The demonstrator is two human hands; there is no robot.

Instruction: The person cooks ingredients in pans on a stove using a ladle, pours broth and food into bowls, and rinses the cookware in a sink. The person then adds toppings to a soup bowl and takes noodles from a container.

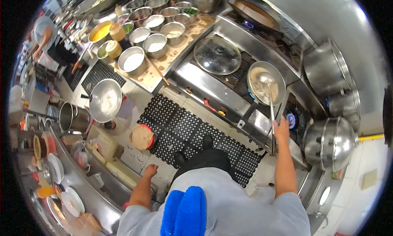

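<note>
My right hand point(281, 128) is closed on the long handle of a ladle point(271, 97), whose bowl rests in a wok point(279, 72) on the stove. Pale, brownish liquid lies in the wok, and a blue flame shows at its edge. The wok's own handle point(247, 116) points toward the stove's front edge, with no hand on it. My left hand point(151, 170) hangs low at my side in a loose fist, with nothing visible in it, above the tiled floor and away from the cookware.
A glass lid point(217, 56) covers the neighbouring burner. A lit burner point(291, 120) is right of my right hand, near a large steel pot point(330, 144). Several steel bowls point(133, 62) crowd the counter. A red bucket point(152, 137) stands by the black mat point(180, 123). Another person point(45, 31) works far left.
</note>
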